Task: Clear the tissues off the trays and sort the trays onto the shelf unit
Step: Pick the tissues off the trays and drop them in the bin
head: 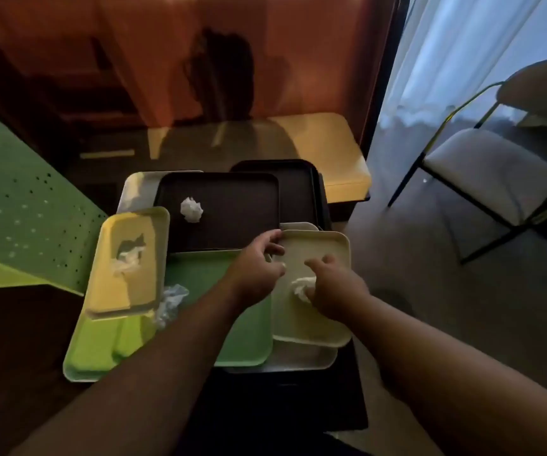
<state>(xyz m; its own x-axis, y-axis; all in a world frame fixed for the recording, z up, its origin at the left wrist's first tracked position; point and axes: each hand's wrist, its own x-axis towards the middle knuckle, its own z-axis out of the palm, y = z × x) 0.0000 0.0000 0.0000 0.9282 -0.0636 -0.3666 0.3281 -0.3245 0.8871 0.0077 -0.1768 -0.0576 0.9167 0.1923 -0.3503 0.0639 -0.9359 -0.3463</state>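
Several trays lie overlapping on a low dark table. A cream tray (301, 327) sits at the right; my left hand (259, 261) grips its far left corner. My right hand (334, 284) is closing on a crumpled white tissue (301, 287) on that tray. A dark brown tray (232, 205) behind carries another tissue ball (191, 209). A yellow tray (127, 268) at the left holds a torn tissue (127, 260). Under them lie a green tray (242, 337) and a lime tray (101, 347), with a crumpled clear wrapper (170, 302) between.
A green perforated shelf unit (18, 205) stands at the left. A second dark tray (285, 179) and a grey tray (137, 185) lie at the back. A yellow bench (338, 153) is behind the table, and a chair (489, 172) stands on the floor at the right.
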